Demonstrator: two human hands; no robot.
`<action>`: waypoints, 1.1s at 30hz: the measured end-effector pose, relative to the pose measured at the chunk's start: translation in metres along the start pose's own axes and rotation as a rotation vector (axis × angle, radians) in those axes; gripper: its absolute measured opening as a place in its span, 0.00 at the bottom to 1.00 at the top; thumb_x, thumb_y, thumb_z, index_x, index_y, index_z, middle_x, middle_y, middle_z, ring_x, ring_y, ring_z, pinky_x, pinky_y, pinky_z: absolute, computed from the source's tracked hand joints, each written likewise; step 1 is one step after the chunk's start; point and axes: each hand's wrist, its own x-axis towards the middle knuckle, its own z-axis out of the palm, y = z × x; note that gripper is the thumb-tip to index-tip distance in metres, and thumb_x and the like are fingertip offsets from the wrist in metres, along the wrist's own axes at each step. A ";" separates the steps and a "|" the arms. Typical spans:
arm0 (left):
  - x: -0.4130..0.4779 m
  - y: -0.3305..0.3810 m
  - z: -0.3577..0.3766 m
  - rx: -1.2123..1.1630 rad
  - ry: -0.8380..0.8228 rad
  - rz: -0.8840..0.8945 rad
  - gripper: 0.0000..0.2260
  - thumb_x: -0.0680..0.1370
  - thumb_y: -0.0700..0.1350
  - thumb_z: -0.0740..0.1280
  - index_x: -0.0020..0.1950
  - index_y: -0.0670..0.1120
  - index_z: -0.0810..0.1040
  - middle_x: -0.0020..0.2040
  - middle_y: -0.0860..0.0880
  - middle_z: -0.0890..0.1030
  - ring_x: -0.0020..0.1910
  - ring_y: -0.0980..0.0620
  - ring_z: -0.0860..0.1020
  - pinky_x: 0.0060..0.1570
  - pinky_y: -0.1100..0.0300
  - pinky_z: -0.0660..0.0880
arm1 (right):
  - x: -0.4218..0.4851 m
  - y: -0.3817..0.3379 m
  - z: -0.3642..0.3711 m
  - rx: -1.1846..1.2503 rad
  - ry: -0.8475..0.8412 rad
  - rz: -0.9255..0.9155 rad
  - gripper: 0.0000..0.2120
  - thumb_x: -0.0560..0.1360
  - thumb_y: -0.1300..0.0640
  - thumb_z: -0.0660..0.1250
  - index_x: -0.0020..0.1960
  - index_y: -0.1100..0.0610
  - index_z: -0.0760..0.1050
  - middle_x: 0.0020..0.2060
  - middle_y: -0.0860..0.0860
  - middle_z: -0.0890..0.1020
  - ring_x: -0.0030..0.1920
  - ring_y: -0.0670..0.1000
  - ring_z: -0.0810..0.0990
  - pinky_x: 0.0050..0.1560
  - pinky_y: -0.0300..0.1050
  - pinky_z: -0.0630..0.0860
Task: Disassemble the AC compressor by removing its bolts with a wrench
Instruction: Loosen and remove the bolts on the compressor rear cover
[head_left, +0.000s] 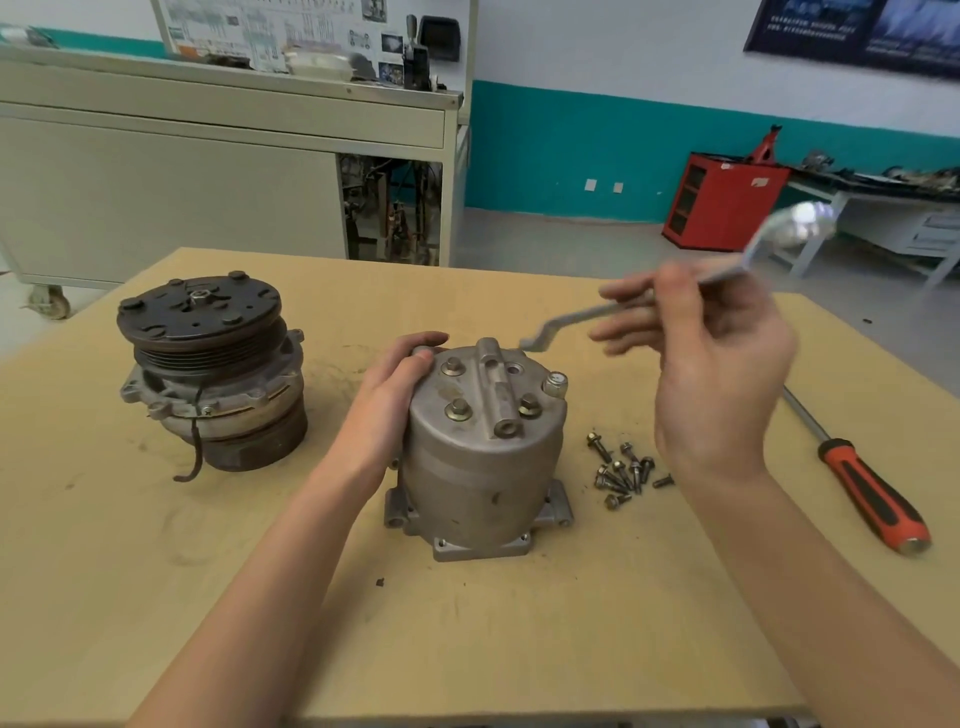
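Your right hand (722, 374) pinches the wrench (571, 317) loosely, so it may slip off a bolt (458, 410) while your left hand (400, 384) grips the compressor (483, 467).

At the centre of the frame the compressor body (480, 457) stands upright on the wooden table (467, 634), with three seated bolts (458, 410) in its top cover. The left hand (395, 395) grips its upper left edge, fingers curled over the rim. Right of centre, the right hand (717, 374) pinches an offset wrench (571, 316) (blurred), its lower end just above the cover's far edge. Loose bolts (621, 470) lie heaped right of the body. A red-handled screwdriver (872, 493) lies at far right and a pulley section (213, 369) stands at left.
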 end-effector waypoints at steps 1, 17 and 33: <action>0.000 0.000 0.000 0.002 0.001 -0.001 0.11 0.83 0.43 0.57 0.57 0.54 0.78 0.55 0.54 0.80 0.53 0.57 0.79 0.55 0.62 0.75 | -0.013 -0.004 -0.001 -0.024 -0.027 -0.082 0.05 0.79 0.59 0.63 0.45 0.57 0.74 0.38 0.50 0.84 0.31 0.51 0.83 0.31 0.38 0.78; 0.000 -0.001 0.000 0.015 0.006 0.000 0.10 0.82 0.45 0.58 0.56 0.54 0.79 0.58 0.49 0.80 0.61 0.45 0.77 0.63 0.48 0.72 | -0.088 -0.007 -0.025 -0.136 -0.333 -0.212 0.08 0.77 0.58 0.68 0.52 0.61 0.73 0.50 0.55 0.81 0.46 0.52 0.85 0.45 0.45 0.81; 0.002 -0.004 0.000 0.012 0.018 0.000 0.12 0.83 0.43 0.57 0.55 0.54 0.79 0.60 0.45 0.80 0.63 0.43 0.77 0.67 0.44 0.71 | -0.078 -0.010 -0.032 -0.053 -0.425 -0.109 0.11 0.75 0.57 0.69 0.52 0.63 0.74 0.49 0.55 0.81 0.49 0.55 0.84 0.46 0.47 0.81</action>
